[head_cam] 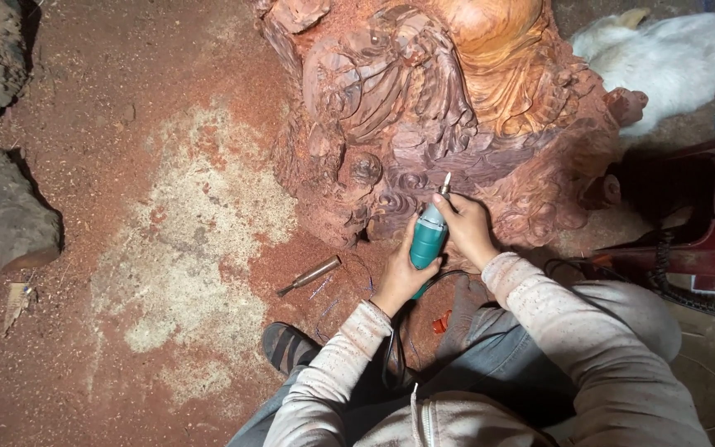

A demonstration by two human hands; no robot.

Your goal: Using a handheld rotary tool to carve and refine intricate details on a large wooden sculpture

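Crouched beside a large reddish wood carving [457, 108], a person pinches the front of a teal rotary tool [429, 236] with the right hand [467, 232], fingers pressed together near the bit. The left hand [403, 277] wraps the tool's rear, fingers curled shut around it. The bit touches the carving's lower scrollwork. A chisel [309, 276] lies on the sawdust-covered floor [126, 248] just left of the tool, and a cord [688, 298] trails right. Judging from the tight grip beside the bit, a slip could gouge fine detail or nick a fingertip.
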